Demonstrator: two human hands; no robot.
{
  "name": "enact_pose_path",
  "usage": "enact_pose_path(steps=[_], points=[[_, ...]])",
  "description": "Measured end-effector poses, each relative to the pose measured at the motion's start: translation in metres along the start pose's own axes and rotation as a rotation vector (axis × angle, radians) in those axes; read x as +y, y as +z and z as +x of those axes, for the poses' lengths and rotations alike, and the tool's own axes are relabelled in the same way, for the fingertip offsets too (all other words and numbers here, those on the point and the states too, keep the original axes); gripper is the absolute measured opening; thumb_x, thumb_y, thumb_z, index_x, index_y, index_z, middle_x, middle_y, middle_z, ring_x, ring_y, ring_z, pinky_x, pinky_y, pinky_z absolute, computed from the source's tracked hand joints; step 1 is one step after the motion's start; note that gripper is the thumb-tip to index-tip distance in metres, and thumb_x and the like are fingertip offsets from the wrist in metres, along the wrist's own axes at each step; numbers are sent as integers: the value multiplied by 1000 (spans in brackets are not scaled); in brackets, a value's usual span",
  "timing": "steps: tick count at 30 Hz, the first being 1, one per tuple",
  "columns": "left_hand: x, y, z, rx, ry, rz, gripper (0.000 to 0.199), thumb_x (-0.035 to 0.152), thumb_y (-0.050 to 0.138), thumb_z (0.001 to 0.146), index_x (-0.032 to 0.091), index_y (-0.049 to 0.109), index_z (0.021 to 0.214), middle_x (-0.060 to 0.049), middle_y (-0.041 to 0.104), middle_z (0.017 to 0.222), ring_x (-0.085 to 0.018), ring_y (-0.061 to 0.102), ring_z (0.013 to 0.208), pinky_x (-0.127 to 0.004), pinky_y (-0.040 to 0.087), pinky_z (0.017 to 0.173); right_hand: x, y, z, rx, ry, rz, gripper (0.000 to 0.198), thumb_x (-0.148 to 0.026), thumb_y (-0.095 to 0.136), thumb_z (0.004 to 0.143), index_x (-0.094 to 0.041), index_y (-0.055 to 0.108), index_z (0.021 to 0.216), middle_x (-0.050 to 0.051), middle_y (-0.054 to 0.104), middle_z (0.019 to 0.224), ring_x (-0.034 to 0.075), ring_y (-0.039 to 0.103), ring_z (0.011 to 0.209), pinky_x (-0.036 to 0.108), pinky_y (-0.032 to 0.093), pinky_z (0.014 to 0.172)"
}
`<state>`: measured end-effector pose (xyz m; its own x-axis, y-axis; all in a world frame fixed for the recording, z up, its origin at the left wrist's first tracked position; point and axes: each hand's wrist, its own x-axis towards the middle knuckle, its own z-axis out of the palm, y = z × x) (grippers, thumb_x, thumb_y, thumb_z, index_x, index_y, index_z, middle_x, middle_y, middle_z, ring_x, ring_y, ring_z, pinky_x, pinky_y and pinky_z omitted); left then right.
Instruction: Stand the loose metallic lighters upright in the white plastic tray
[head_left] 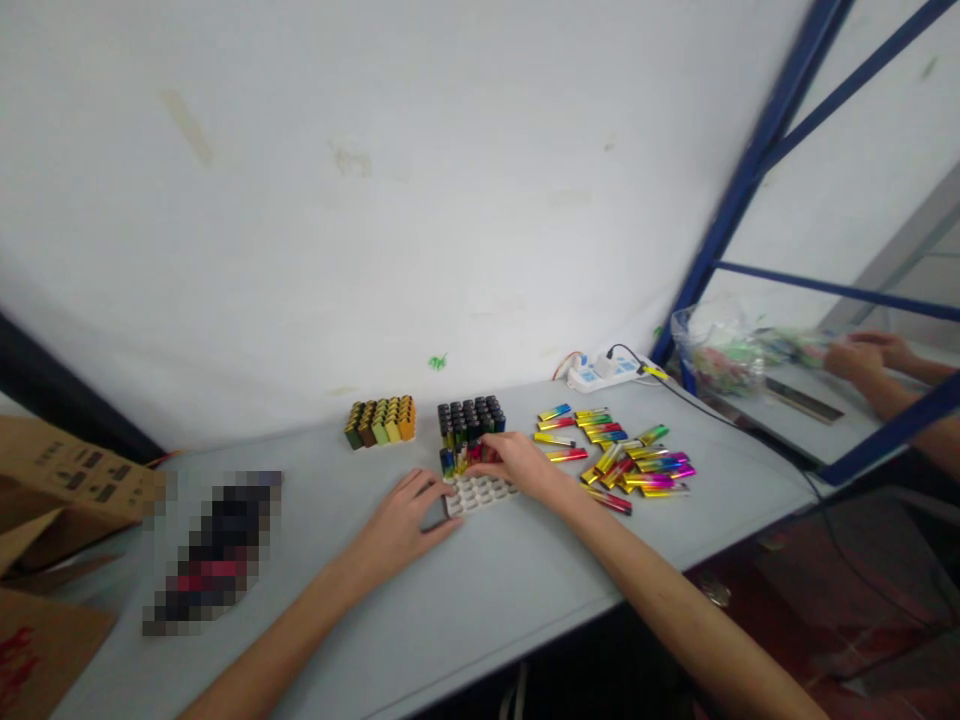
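A white tray with rows of slots [480, 494] lies on the table, with several colourful metallic lighters [448, 462] standing in its far part. My left hand [405, 518] rests at the tray's left edge, thumb and forefinger spread and touching it. Over the tray, my right hand [516, 463] has its fingers pinched on a lighter among the standing ones; the fingers partly hide it. Directly behind is a block of upright dark-topped lighters [472, 415]. Loose shiny lighters [630, 465] in yellow, red, blue, green and pink lie scattered to the right.
Another block of upright yellowish lighters [381, 420] stands at the back left. A white power strip [611, 372] with cables lies by the wall. Cardboard boxes [75, 470] and a pixelated dark item [221, 555] are at left. Beyond a blue metal frame [720, 220], another person's hands [870, 355] show.
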<state>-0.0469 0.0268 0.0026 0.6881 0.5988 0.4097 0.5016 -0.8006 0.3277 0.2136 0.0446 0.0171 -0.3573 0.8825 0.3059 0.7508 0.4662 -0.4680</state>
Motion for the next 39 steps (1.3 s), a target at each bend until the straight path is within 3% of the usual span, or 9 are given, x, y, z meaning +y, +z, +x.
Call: enact_pose_path(steps=[5, 7, 10, 14, 19, 23, 28, 34, 39], points=[[-8, 9, 6, 39, -9, -41, 22, 42, 73, 95, 23, 67, 103, -5, 66, 106, -26, 64, 104, -43, 55, 97, 22, -43, -43, 207, 4, 73, 30, -40, 79, 93, -17, 76, 111, 9, 78, 101, 21, 72, 89, 32, 55, 86], [-9, 11, 8, 58, -9, -63, 22, 43, 72, 96, 23, 67, 104, -5, 65, 108, -25, 64, 105, -42, 55, 98, 39, -61, -63, 209, 9, -37, 17, -29, 69, 100, -18, 77, 111, 12, 76, 108, 24, 70, 104, 39, 54, 97], [-11, 14, 8, 89, 0, -74, 21, 41, 71, 96, 23, 67, 105, -5, 65, 108, -25, 64, 105, -42, 55, 98, 62, -75, -87, 157, 32, -146, 15, -25, 69, 97, -19, 80, 107, 14, 73, 114, 28, 68, 111, 45, 53, 103], [-12, 16, 6, 108, 18, -51, 19, 39, 72, 95, 23, 67, 104, -5, 65, 108, -25, 65, 104, -43, 57, 97, 75, -66, -96, 115, 69, -176, 15, -26, 71, 96, -21, 80, 107, 13, 71, 119, 28, 67, 112, 44, 51, 106], [-7, 15, 8, 150, 20, -49, 20, 39, 72, 94, 21, 67, 103, -6, 65, 108, -24, 68, 101, -43, 59, 97, 72, -47, -87, 299, 92, -132, 10, -32, 71, 95, -21, 73, 96, 12, 71, 115, 29, 66, 112, 44, 53, 100], [-7, 15, 12, 151, 11, -71, 23, 43, 72, 94, 21, 68, 101, -7, 66, 109, -24, 68, 102, -42, 59, 99, 72, -42, -83, 328, 123, -111, 14, -32, 63, 99, -20, 69, 106, 12, 75, 103, 28, 69, 96, 43, 56, 90], [-11, 17, 13, 146, -7, -85, 27, 47, 72, 94, 22, 69, 102, -7, 66, 109, -24, 68, 103, -43, 58, 100, 72, -43, -84, 291, 117, -70, 17, -31, 60, 101, -19, 69, 109, 9, 77, 96, 25, 72, 85, 38, 57, 83], [-13, 17, 11, 140, -5, -78, 23, 44, 69, 97, 22, 70, 105, -7, 67, 109, -23, 68, 103, -41, 58, 99, 71, -50, -84, 333, 90, -17, 22, -34, 63, 100, -20, 69, 115, 13, 76, 119, 29, 71, 109, 44, 54, 99], [-13, 13, 10, 133, -12, -84, 25, 46, 66, 99, 22, 69, 107, -7, 69, 107, -23, 70, 99, -41, 60, 95, 61, -66, -72, 326, 61, 130, 25, -40, 67, 99, -19, 71, 112, 11, 78, 110, 25, 73, 99, 39, 57, 90]])
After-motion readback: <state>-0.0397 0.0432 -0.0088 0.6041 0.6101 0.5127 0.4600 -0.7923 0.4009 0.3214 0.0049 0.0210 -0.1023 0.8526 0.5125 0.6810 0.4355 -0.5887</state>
